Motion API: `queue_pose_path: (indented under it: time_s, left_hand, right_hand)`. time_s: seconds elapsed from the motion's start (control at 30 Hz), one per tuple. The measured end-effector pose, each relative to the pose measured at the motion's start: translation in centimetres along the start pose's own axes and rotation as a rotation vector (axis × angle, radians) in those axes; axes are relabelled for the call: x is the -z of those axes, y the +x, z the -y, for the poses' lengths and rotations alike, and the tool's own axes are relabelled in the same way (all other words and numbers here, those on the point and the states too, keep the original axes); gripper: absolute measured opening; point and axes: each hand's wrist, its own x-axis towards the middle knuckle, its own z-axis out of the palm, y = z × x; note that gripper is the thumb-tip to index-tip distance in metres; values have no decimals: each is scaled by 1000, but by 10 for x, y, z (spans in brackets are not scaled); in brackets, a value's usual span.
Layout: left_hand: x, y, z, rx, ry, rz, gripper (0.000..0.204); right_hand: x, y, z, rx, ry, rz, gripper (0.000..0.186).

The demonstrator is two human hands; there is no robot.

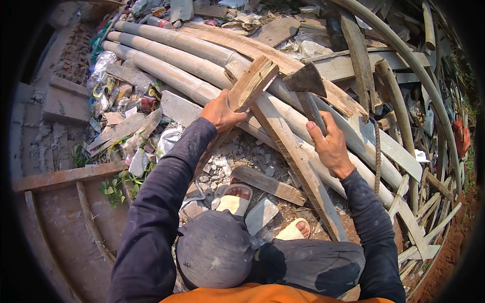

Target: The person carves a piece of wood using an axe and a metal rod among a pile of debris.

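Observation:
My left hand [220,112] is closed round a weathered timber piece [255,78] with a pale, rough upper end, slanting down to the lower left. A longer plank [285,149] crosses behind it and runs toward my feet. Near that crossing, my right hand [328,149] grips a hatchet by its dark handle, with the dark wedge-shaped head [303,80] raised just right of the timber's top. Pale bamboo poles [166,76] lie diagonally beneath the timbers and both hands.
Broken boards [268,184], rubble [212,171] and mixed plastic litter [116,101] surround my sandalled feet. A curved pole [409,55] and slats [424,217] crowd the right side. Concrete blocks [65,103] and a rusty ribbed panel [60,222] are on the left.

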Motion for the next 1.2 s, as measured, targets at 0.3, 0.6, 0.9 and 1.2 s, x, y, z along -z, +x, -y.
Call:
queue_pose_path:
  time_s: [0.3,0.6,0.9,1.2]
  left_hand:
    - [-14,14,-3,23,21,-18,79]
    - [-23,22,-7,15,-37,-33,77]
    - [-19,22,-13,-1,-51,-26,77]
    - [-12,11,-4,36,-19,-23,73]
  right_hand:
    - [-1,44,49,397,-254,-80,42]
    - [-17,86,-11,325,-491,-26,37]
    - [-12,74,14,532,-267,-190,34]
    - [-11,75,60,707,-190,-301,37]
